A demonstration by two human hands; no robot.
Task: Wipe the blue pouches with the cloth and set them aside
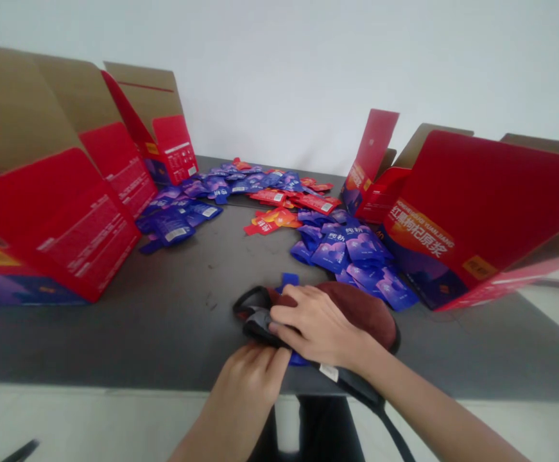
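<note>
a dark red fabric pouch (pixel 356 308) with black trim is lying at the near edge of the dark grey table (pixel 163 308), directly in front of the person. the right hand (pixel 315 324) is pressing flat on top of the pouch, fingers spread and pointing left, reaching its black opening. the left hand (pixel 250 378) is curling closed at the table edge, just beside the right hand, knuckles touching the underside of the pouch; whether it is gripping the fabric cannot be told. one black strap (pixel 380 410) is hanging from the pouch over the table edge.

two blue sachets are showing at the pouch: one (pixel 289 279) peeking out behind it, one (pixel 298 359) under the right hand.

three red cartons (pixel 67 224) are standing open on the left side, and three red cartons (pixel 476 212) on the right. loose blue sachets (pixel 356 250) are lying in heaps between them, too many and too overlapped to count. a smaller scatter of red-orange sachets (pixel 279 208) is lying mid-table, count not determinable.
</note>
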